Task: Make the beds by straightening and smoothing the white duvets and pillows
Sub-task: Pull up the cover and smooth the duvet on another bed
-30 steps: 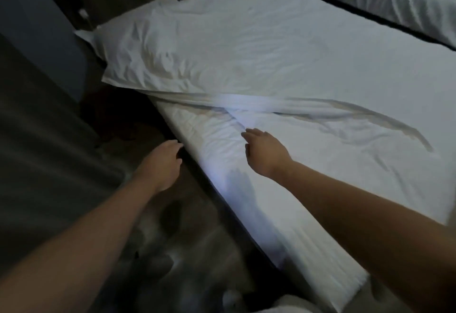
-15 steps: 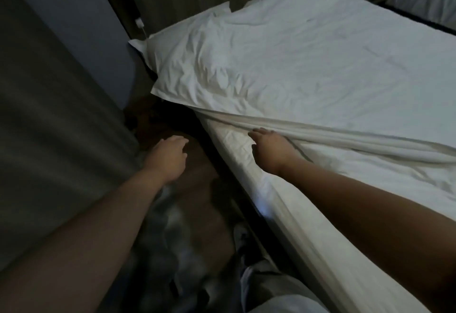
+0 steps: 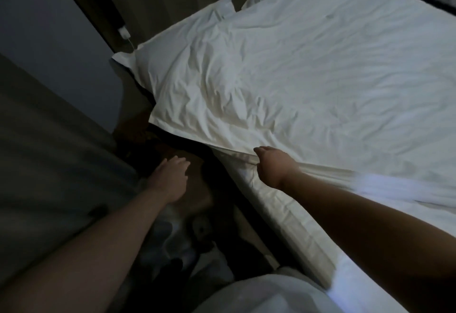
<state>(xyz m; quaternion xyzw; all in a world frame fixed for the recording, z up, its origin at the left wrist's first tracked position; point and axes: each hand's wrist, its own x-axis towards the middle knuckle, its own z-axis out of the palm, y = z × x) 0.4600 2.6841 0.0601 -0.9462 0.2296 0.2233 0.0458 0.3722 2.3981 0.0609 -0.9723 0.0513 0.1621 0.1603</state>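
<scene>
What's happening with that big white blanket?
Someone is making a bed. Their right hand grips the side edge of the wrinkled white duvet, just above the mattress. Their left hand hangs open over the dark floor beside the bed, holding nothing. The duvet is not yet smooth.

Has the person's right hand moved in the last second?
Yes. The right hand slid along the mattress toward the bed's head, reaching the edge of the duvet, which it now grips.
</scene>
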